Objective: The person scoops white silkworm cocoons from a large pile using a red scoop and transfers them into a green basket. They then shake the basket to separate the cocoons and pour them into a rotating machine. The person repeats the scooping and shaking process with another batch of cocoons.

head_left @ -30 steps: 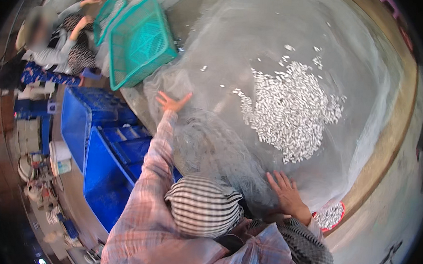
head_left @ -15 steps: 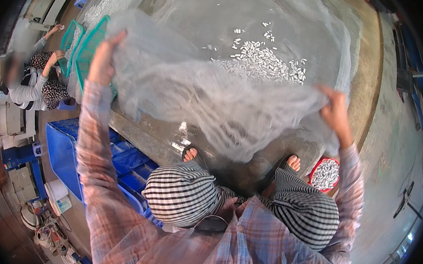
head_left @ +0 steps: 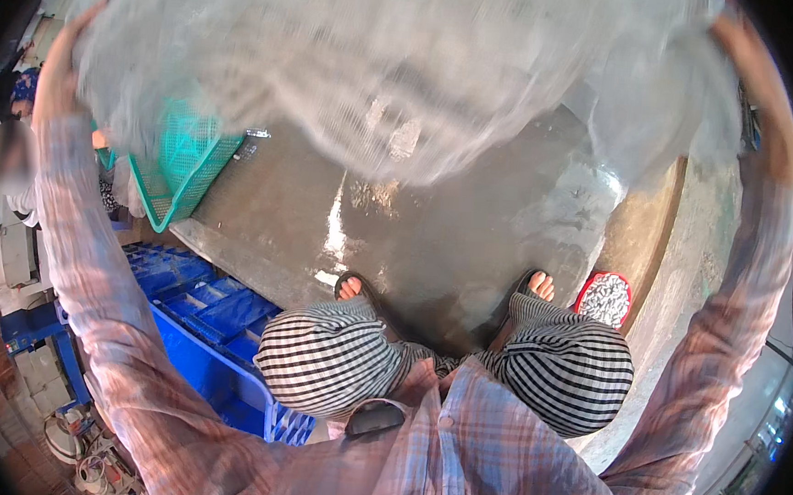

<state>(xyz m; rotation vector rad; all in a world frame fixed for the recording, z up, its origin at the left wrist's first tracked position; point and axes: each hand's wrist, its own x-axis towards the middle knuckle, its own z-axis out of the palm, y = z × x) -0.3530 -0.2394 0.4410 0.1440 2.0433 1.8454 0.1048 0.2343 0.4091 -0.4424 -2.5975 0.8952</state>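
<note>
A thin whitish mesh net (head_left: pixel 407 92) is stretched between my raised arms, blurred by motion. Its loose middle sags over the wet grey surface (head_left: pixel 472 225). At the upper left, my left hand (head_left: pixel 68 59) is closed on one side of the net. Up at the far right, my right hand (head_left: pixel 756 79) grips the opposite side, and netting hangs down beside the wrist. The small white and silver pieces that lay on the surface are hidden now.
Left of the surface stands a green mesh basket (head_left: pixel 163 196), with blue plastic crates (head_left: pixel 215 350) nearer me. A red container (head_left: pixel 628 305) of small white and silver pieces sits by my right foot. Another person (head_left: pixel 20 171) is partly hidden behind my left arm.
Both hands have gone up and farther apart, spreading the net wider and lifting it. The pile of small pieces has dropped out of sight. My view has shifted.
</note>
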